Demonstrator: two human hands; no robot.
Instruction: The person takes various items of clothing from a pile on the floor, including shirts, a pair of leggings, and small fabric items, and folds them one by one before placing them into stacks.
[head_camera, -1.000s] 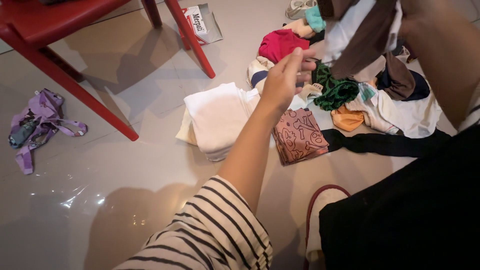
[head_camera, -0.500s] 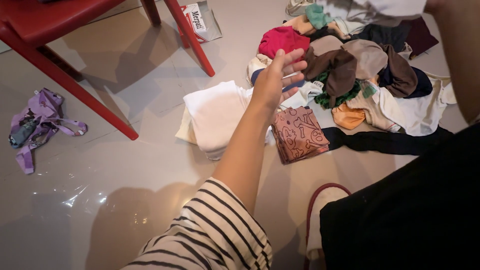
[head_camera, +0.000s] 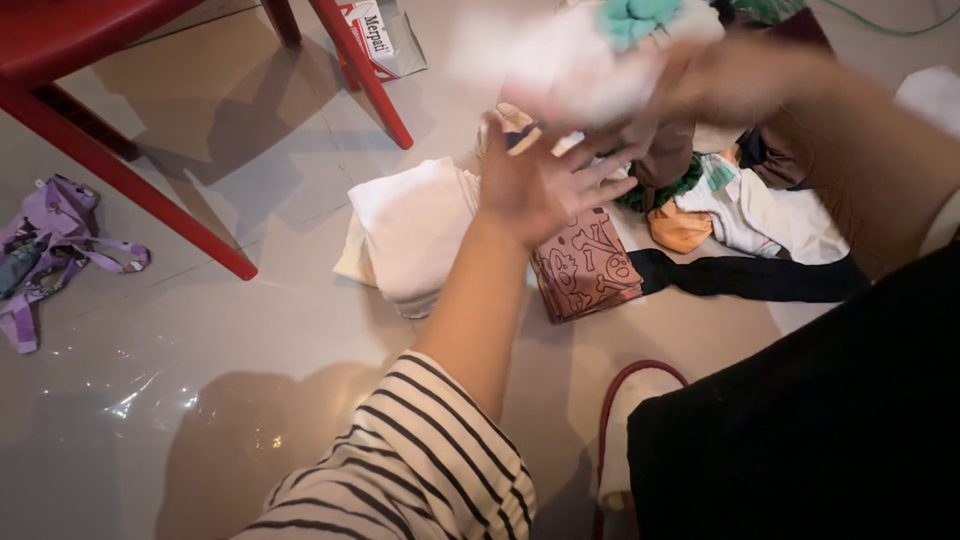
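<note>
Above laundry pile (head_camera: 740, 205): your left hand (head_camera: 535, 185) open, fingers spread, just under blurred pale garment (head_camera: 580, 60). Right hand (head_camera: 740, 80) smeared, grip cannot tell. Catch free edge first; keep clear of folded white stack (head_camera: 415, 230).

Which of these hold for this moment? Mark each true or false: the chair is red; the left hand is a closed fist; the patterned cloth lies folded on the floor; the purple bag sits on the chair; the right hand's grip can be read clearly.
1. The chair is red. True.
2. The left hand is a closed fist. False: its fingers are spread open, holding nothing.
3. The patterned cloth lies folded on the floor. True, beside the folded white cloth.
4. The purple bag sits on the chair. False: it lies on the floor, left of the chair.
5. The right hand shows its grip clearly. False: it is motion-blurred against a pale garment.
</note>
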